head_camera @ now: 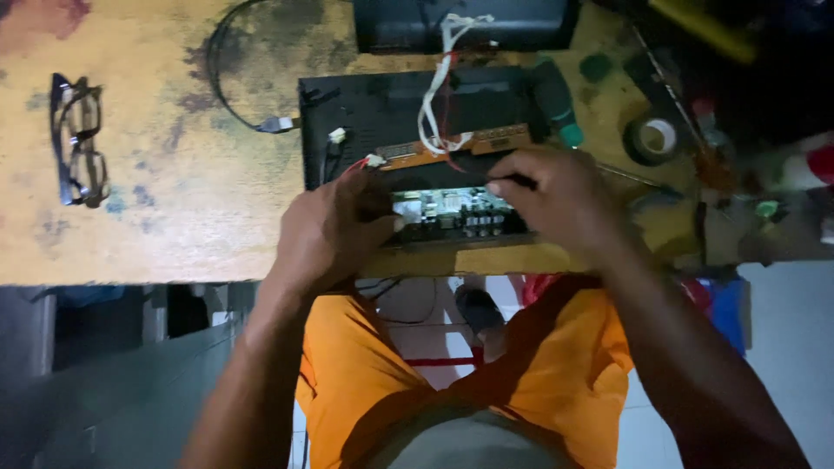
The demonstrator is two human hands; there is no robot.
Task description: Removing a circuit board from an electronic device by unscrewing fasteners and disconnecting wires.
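Observation:
A black opened electronic device (pixel 365 113) lies on the yellow worktable (pixel 174 191) near its front edge. Inside it a green circuit board (pixel 447 211) with small dark components shows between my hands. My left hand (pixel 334 227) grips the board's left end by the device's front edge. My right hand (pixel 556 200) pinches a thin black part at the board's upper right. A narrow orange board (pixel 452 149) with white and red wires (pixel 434 95) lies just behind.
Spectacles (pixel 78 139) lie at the table's left. A black cable (pixel 228 87) loops to the device. A second black unit (pixel 460 24) sits behind. A green-handled screwdriver (pixel 556 100), a roll of tape (pixel 653 139) and cluttered tools fill the right.

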